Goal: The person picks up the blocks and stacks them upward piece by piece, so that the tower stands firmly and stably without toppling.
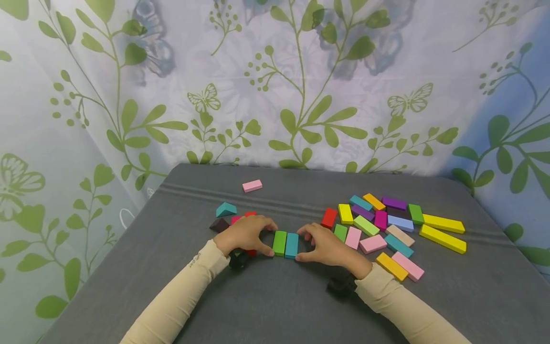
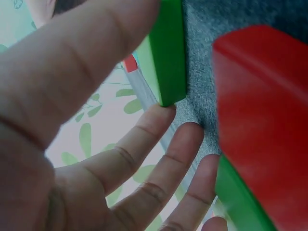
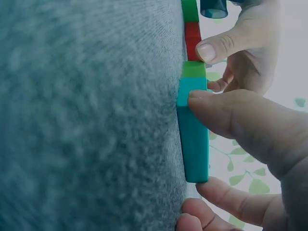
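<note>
A green block and a teal block lie side by side on the grey table, long sides together. My left hand pinches the green block's ends between thumb and index finger; its other fingers are extended in the left wrist view. The right hand grips the teal block, thumb on the near end and index finger at the far end. A red block and another green block stand beside the left hand, mostly hidden by it in the head view.
Beyond the left hand lie a teal triangular block and a dark brown one. A pink block sits farther back. Right of the right hand, several loose blocks spread out, including a red one and long yellow ones.
</note>
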A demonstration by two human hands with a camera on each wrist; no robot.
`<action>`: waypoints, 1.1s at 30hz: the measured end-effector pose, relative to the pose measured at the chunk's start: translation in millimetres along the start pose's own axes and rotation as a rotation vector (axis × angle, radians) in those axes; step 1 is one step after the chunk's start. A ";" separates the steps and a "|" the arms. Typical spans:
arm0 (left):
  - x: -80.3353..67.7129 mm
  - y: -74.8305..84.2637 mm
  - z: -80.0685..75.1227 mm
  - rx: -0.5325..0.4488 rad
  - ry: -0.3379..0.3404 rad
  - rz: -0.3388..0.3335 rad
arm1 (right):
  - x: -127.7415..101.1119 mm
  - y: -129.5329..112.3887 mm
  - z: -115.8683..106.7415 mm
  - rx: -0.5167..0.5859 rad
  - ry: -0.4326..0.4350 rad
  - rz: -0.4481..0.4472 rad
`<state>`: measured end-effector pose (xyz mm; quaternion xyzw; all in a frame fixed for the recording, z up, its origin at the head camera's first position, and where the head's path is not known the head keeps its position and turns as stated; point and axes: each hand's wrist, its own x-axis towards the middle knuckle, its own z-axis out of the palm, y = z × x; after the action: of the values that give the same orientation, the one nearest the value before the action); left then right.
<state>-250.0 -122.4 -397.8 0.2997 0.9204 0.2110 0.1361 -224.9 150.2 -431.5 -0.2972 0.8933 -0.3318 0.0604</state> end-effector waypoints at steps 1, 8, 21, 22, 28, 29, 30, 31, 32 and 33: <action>-0.4 -0.6 0.2 0.003 0.002 0.007 | 0.1 0.5 0.6 -0.001 0.000 0.000; -2.0 -0.5 2.0 0.012 0.004 0.023 | -0.1 0.7 1.7 0.008 -0.008 0.013; -1.3 -0.6 0.9 0.006 -0.023 0.026 | -1.6 28.0 -46.6 0.094 0.122 0.001; -1.2 -0.7 0.3 -0.002 -0.029 0.028 | -1.9 31.6 -50.4 0.075 0.161 0.022; -2.5 -0.2 -9.8 -0.122 -0.095 0.038 | -3.2 52.0 -63.7 -0.010 0.219 0.151; -2.3 -0.3 -12.0 -0.138 -0.109 0.039 | -3.7 54.5 -64.8 -0.019 0.207 0.171; -2.0 -0.7 -14.3 -0.144 -0.120 0.040 | -3.8 56.6 -65.4 -0.029 0.194 0.186; -1.4 -1.5 -16.7 -0.147 -0.125 0.039 | -3.6 58.1 -65.6 -0.041 0.185 0.196; -0.5 -2.2 -19.8 -0.150 -0.125 0.037 | -3.7 58.8 -65.9 -0.048 0.174 0.205; 1.0 -3.1 -23.3 -0.162 -0.121 0.032 | -3.6 59.3 -65.8 -0.056 0.168 0.213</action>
<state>-261.1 -131.2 -379.0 0.3145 0.8855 0.2685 0.2118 -271.1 224.6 -418.3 -0.1736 0.9306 -0.3220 0.0118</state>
